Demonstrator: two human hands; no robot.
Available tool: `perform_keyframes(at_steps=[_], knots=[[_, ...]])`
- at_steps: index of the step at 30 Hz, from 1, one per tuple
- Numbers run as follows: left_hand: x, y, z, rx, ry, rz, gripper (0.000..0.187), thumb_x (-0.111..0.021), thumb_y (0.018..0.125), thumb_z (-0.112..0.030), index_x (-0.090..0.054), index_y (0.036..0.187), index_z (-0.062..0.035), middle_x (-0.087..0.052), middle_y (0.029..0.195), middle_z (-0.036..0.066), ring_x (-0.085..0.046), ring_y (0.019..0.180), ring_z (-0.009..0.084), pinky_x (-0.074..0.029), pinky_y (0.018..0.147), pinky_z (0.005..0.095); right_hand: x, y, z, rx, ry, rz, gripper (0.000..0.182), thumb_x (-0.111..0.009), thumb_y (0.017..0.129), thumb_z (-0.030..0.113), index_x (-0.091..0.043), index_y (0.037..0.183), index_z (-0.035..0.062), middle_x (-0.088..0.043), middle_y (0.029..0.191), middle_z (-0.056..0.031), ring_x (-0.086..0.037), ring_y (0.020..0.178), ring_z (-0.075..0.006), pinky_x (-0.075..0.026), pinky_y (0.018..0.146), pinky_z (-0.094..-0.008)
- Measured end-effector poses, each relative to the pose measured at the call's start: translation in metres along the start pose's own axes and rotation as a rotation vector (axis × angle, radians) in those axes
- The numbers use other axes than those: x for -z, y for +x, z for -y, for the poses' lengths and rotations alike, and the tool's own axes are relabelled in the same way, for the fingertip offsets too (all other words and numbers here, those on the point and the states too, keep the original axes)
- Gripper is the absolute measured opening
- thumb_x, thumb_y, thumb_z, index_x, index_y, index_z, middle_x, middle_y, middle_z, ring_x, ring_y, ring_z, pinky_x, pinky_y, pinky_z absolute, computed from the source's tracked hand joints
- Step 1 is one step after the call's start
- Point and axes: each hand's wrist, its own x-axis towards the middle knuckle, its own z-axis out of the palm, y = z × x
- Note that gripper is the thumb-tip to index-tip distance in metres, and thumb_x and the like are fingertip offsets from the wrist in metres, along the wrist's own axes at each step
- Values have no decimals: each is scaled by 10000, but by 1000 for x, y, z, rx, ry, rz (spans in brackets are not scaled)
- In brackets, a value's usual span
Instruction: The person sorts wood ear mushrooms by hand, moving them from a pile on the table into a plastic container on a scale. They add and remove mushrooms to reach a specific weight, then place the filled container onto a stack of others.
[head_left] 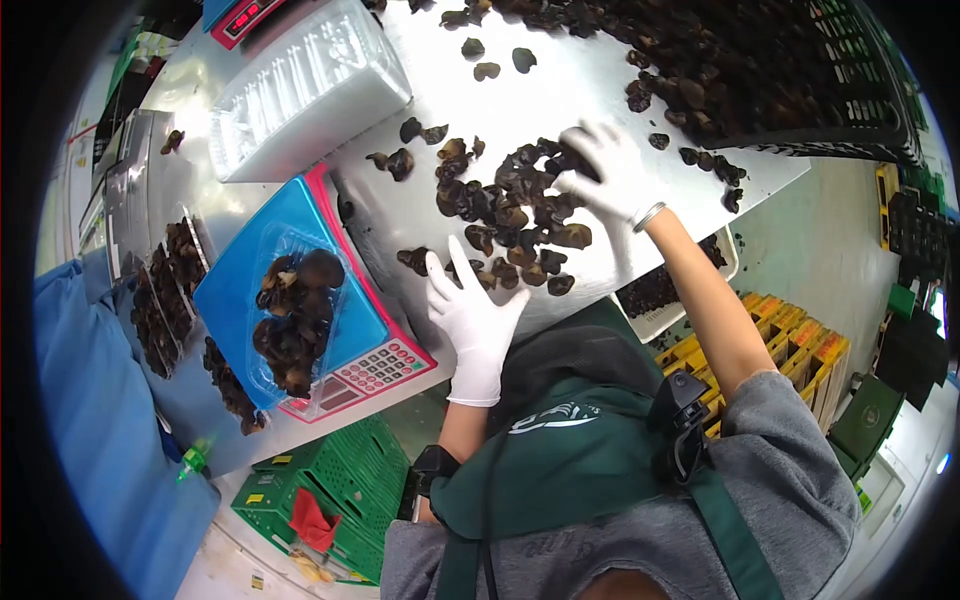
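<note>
A loose heap of dark brown wood ear mushrooms lies on the metal table in front of me. My left hand, in a white glove, is at the near left edge of the heap with fingers spread and nothing held. At the heap's right side is my right hand, also gloved and slightly blurred. Its fingers are apart, with a dark mushroom between thumb and fingers; a firm grip does not show. Left of my hands, a clear plastic tray with mushrooms in it rests on a blue-topped digital scale.
Stacked clear trays stand behind the scale, near a second scale. Filled packs line the left side. A black crate spills mushrooms at the upper right. Below the table are green crates, a white bin and yellow crates.
</note>
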Motion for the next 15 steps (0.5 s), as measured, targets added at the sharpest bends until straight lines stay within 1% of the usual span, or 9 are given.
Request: perform_keyframes(at_steps=[1,2,4,6,7,10,11,14,15], knots=[[0,-3,-4,23,3,40,1233,-889,614,-391,-159,1567,-113,-243,1509,253,-334,1317,451,-331,1060,569,20,-3,18,13,172,226,705,-638,826,584,-519,1392,183,-421,1482,-174,-394,1338,-401,-321,1131,-512],[0,-7,-6,45,10,83,1233,-892,611,-385,-161,1567,-113,-251,1503,251,-343,1308,448,-337,1057,563,21,-12,24,72,139,271,740,-668,798,583,-501,1402,190,-435,1465,-155,-423,1317,-378,-355,1110,-502],[-10,-8,-7,-23,-68,29,1139,-873,645,-253,-203,1554,-106,-303,1434,243,-376,1251,446,-376,1033,528,14,-40,29,97,294,229,799,-754,751,505,-460,1429,201,-402,1473,-169,-422,1310,-392,-373,1095,-499],[-23,-5,-6,-88,-148,-10,1079,-850,665,-174,-229,1545,-98,-333,1384,239,-385,1229,448,-397,1017,510,13,-63,47,-10,199,216,854,-822,691,340,-434,1440,202,-358,1481,-204,-422,1303,-408,-376,1086,-506],[-22,-3,-15,-88,-218,14,976,-779,703,-59,-262,1531,-86,-369,1312,233,-420,1188,429,-413,1009,485,16,-64,62,-74,227,218,792,-785,690,162,-445,1405,178,-340,1473,-233,-418,1296,-427,-383,1081,-496],[-34,7,-28,-57,-629,68,864,-655,714,77,-318,1494,-76,-403,1282,223,-478,1178,397,-410,1050,439,-10,-64,81,-90,413,125,659,-692,709,53,-487,1328,150,-387,1431,-233,-438,1268,-440,-404,1062,-490],[-36,9,-28,-113,-704,-8,817,-629,706,93,-365,1463,-69,-424,1285,215,-484,1192,396,-404,1067,433,-8,-64,88,-22,395,31,581,-620,713,-20,-509,1263,129,-458,1351,-222,-493,1204,-431,-431,1032,-467],[-26,12,-20,-184,-918,-55,702,-601,694,117,-484,1364,-57,-499,1233,183,-504,1210,355,-432,1048,407,3,-61,99,68,763,26,547,-536,691,-84,-518,1217,66,-533,1241,-155,-570,1125,-292,-453,986,-361],[-14,10,-20,-192,-934,-95,665,-600,690,121,-517,1327,-51,-526,1221,168,-511,1211,341,-433,1051,401,8,-59,102,48,824,69,509,-544,695,-100,-538,1177,62,-552,1209,-155,-564,1128,-314,-469,969,-381]])
